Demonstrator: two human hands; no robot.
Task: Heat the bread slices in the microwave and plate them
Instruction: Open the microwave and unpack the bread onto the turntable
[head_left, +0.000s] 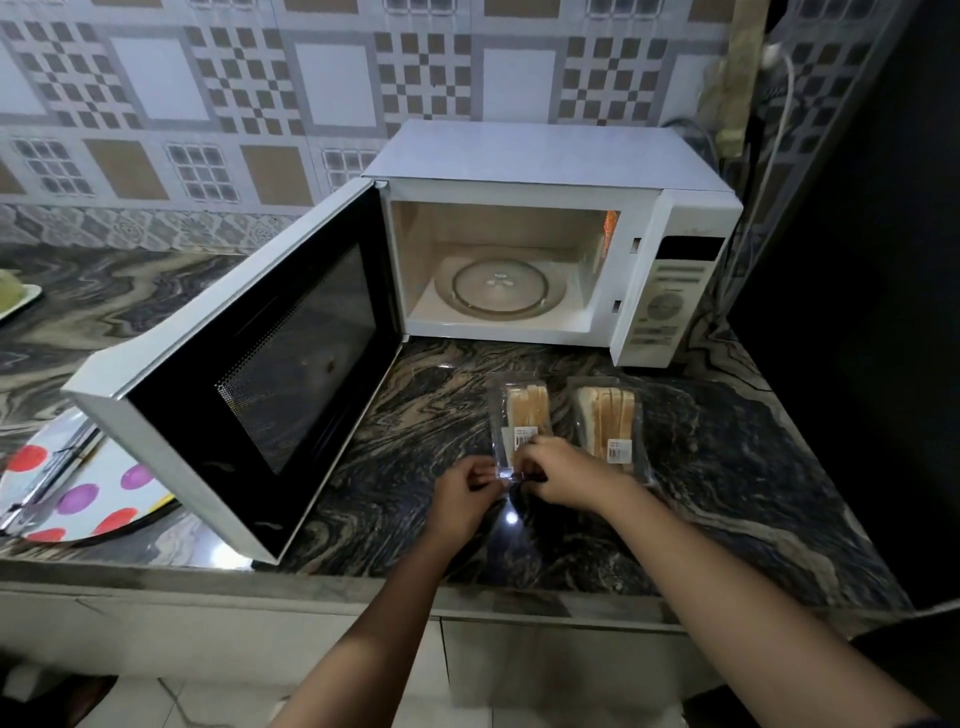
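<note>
Two clear plastic packs of sliced bread lie on the dark marble counter in front of the microwave. My left hand (464, 491) and my right hand (558, 470) both pinch the near end of the left bread pack (521, 408). The right bread pack (608, 421) lies untouched beside it, with a barcode label on top. The white microwave (545, 156) stands at the back with its door (249, 395) swung wide to the left. Its cavity is lit and holds only the glass turntable (500, 287).
A white plate with red and purple dots (91, 496) sits at the left, partly under the door. Another plate edge (18, 301) shows at far left. A dark wall and cables close off the right side. The counter edge (467, 592) runs near me.
</note>
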